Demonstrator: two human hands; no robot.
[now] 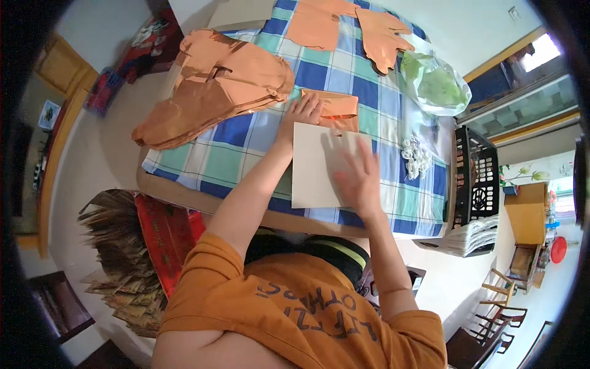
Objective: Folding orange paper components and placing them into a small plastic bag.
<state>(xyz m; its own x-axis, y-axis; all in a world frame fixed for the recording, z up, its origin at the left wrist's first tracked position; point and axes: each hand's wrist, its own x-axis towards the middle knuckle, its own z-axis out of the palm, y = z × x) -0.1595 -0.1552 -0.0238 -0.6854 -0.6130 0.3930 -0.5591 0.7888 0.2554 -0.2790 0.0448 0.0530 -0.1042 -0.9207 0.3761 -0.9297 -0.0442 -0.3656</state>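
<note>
A shiny orange folded sheet point(338, 107) lies in the middle of the checkered tablecloth. My left hand point(303, 112) rests flat on its left edge, fingers extended. In front of it, partly over its near edge, is a square grey-beige cardboard piece point(313, 175) with a small notch at its far edge. Over the right half of the cardboard is my right hand point(357, 175), slightly blurred, its fingers spread; whether it touches the board I cannot tell. To the left lies a thick pile of flat orange sheets point(215, 92), creased and glossy.
More orange sheets point(313, 24) lie at the far side, beside a clear plastic bag point(436, 83) with green inside. Small white pieces point(416, 157) cluster at the right. A black crate point(476, 178) stands beyond the right edge. Stacked brown sheets point(120, 246) and a red sheet point(163, 237) are lower left.
</note>
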